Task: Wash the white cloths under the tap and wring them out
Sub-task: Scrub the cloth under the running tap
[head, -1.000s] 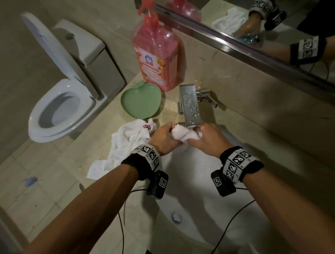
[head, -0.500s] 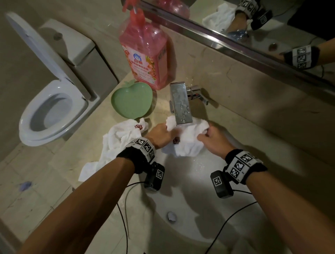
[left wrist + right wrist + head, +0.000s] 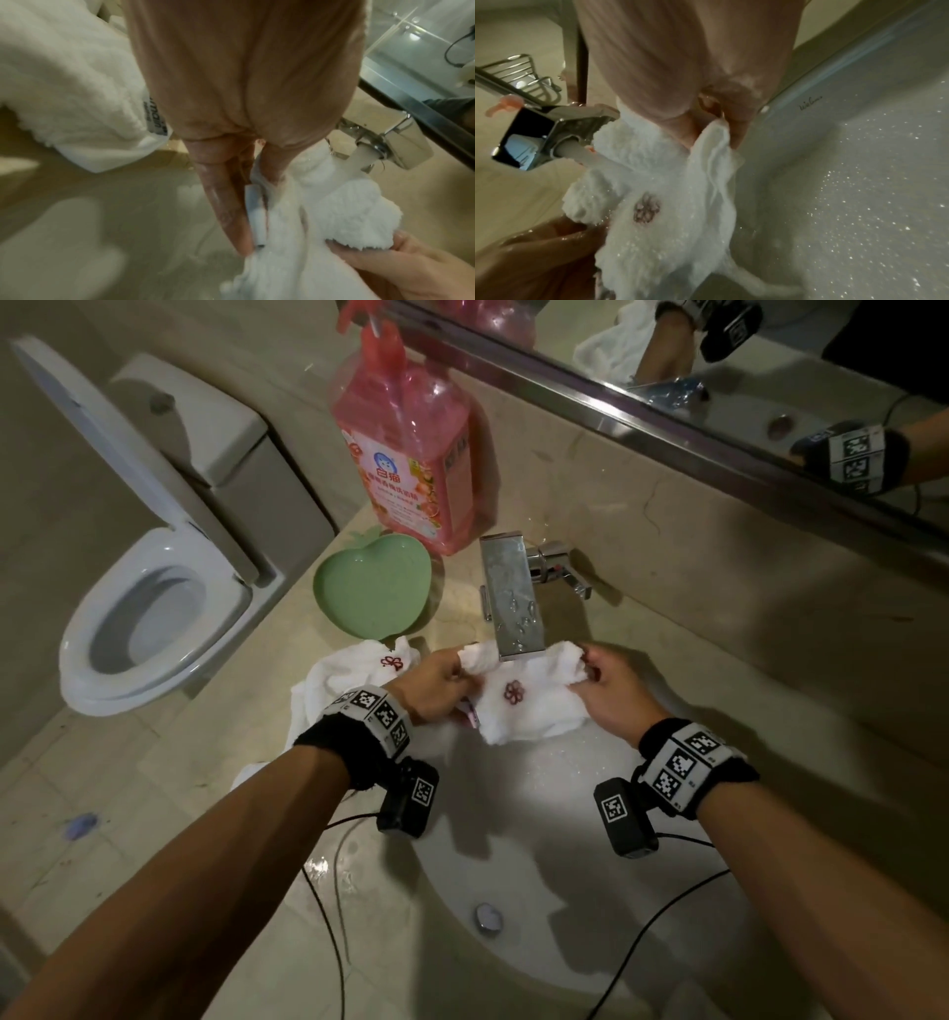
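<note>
A wet white cloth (image 3: 529, 706) with a red flower mark hangs spread under the chrome tap (image 3: 511, 603) over the white sink (image 3: 539, 891). My left hand (image 3: 441, 683) pinches its left edge and my right hand (image 3: 606, 690) pinches its right edge. Water runs from the spout (image 3: 577, 150) onto the cloth (image 3: 667, 203). In the left wrist view my fingers (image 3: 231, 203) hold the cloth (image 3: 334, 213) by its label edge. A second white cloth (image 3: 349, 680) lies on the counter left of the sink.
A green apple-shaped dish (image 3: 372, 585) and a pink soap bottle (image 3: 411, 449) stand on the counter behind the second cloth. A mirror (image 3: 719, 377) runs along the wall. A toilet (image 3: 149, 588) with raised lid is at the left. Cables hang over the sink's front.
The cloth was bunched between both hands a second ago. My hands have moved apart and spread it open under the tap, showing the flower mark.
</note>
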Tool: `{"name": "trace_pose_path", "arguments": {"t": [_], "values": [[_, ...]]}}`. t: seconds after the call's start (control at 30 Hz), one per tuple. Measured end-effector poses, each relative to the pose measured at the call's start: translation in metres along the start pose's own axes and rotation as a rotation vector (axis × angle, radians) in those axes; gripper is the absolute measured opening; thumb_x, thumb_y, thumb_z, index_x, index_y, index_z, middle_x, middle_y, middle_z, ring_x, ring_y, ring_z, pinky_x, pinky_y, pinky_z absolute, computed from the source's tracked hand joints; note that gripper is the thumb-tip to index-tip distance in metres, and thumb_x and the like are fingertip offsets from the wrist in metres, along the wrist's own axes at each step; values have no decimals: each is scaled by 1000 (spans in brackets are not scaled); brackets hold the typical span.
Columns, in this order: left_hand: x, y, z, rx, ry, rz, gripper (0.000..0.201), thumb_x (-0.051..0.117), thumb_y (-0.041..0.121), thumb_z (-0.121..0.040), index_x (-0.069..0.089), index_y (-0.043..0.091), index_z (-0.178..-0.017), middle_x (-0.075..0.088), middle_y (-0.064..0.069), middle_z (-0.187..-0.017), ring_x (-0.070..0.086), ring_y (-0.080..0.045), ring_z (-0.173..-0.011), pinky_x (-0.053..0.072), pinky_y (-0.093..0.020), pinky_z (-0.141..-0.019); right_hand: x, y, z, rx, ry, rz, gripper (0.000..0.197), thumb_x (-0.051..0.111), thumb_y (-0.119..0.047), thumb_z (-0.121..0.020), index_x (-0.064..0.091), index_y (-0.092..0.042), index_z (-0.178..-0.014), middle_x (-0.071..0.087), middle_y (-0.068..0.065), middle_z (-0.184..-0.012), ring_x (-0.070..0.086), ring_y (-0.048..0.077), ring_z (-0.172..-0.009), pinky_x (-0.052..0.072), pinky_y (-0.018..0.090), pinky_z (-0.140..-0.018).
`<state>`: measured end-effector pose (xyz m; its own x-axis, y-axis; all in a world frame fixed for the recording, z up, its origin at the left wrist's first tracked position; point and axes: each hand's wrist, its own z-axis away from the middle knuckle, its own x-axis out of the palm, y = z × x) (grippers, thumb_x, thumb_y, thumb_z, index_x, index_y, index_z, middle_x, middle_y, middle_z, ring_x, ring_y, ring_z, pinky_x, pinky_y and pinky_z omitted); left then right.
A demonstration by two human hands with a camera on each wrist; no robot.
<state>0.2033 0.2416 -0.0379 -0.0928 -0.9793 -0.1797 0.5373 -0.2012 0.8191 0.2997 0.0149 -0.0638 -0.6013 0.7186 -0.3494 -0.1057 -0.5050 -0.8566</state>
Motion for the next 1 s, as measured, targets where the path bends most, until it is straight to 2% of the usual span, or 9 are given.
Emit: {"name": "trace_pose_path", "arguments": {"t": [0.17, 0.27, 0.37, 0.43, 0.5, 0.63, 0.77, 0.83, 1.0], "values": [[-14, 4, 10, 51, -104, 89, 63, 38, -26, -84, 56, 11, -132, 70, -12, -101, 70, -21, -71, 61, -34, -72, 5, -8, -5, -72, -82, 51, 52, 55, 13, -90, 69, -37, -86, 71, -17, -91, 66, 10, -92, 54, 21, -77], [-23, 5, 14, -14, -183, 183, 48, 51, -5, -86, 65, 18, -126, 69, -19, -115, 67, -26, -85, 57, -39, -85, 8, -16, -5, -64, -145, 28, 48, 51, 12, -92, 72, -31, -86, 74, -17, -84, 66, 1, -87, 53, 14, -74], [-24, 4, 15, -84, -104, 337, 28, 56, 26, -92, 73, 18, -113, 74, -11, -105, 66, -25, -91, 56, -38, -81, 12, -19, -2, -9, -170, -52, 30, 53, 3, -96, 74, -17, -102, 74, -13, -99, 65, 12, -99, 55, 20, -78], [-25, 3, 16, -17, 21, 209, 20, 60, 29, -95, 76, 20, -103, 74, -6, -106, 68, -23, -94, 60, -38, -82, 13, -21, -2, -3, -197, -113, 21, 54, -1, -98, 71, -8, -109, 72, -5, -112, 67, 18, -105, 57, 28, -86], [-27, 0, 16, 71, 91, -69, 13, 74, 29, -86, 71, 23, -97, 70, -1, -115, 64, -17, -101, 56, -29, -86, 17, -26, -2, 27, -214, -201, 17, 62, -7, -95, 70, -19, -105, 74, -8, -103, 70, 15, -97, 59, 28, -80], [-15, 0, 12, 67, 178, -462, 55, 83, 39, -65, 46, 29, -104, 56, 11, -97, 56, -12, -84, 41, -22, -66, 24, -33, -7, -30, -205, -33, 55, 70, 8, -78, 59, -33, -113, 71, -8, -109, 69, 3, -95, 55, 19, -78], [8, 5, -3, -68, 106, -530, 80, 86, 44, -61, 46, 25, -128, 58, 9, -109, 58, -16, -94, 46, -26, -78, 22, -38, -4, -93, -114, 91, 44, 68, 4, -80, 65, -15, -119, 72, -2, -108, 68, 14, -96, 56, 30, -87], [21, 9, -13, -96, 31, -582, 76, 87, 40, -63, 54, 21, -129, 62, 3, -116, 59, -21, -104, 47, -30, -89, 20, -39, -1, -135, -89, 112, 36, 71, 1, -79, 69, -13, -112, 74, -1, -102, 70, 15, -93, 57, 29, -84], [41, 19, -28, -71, -77, -882, 48, 63, 45, -86, 57, 19, -126, 64, -8, -117, 60, -27, -101, 43, -31, -81, 6, -30, -1, -81, -105, 168, 31, 72, 0, -77, 70, -27, -93, 70, -13, -91, 68, 7, -88, 55, 23, -72]]}}
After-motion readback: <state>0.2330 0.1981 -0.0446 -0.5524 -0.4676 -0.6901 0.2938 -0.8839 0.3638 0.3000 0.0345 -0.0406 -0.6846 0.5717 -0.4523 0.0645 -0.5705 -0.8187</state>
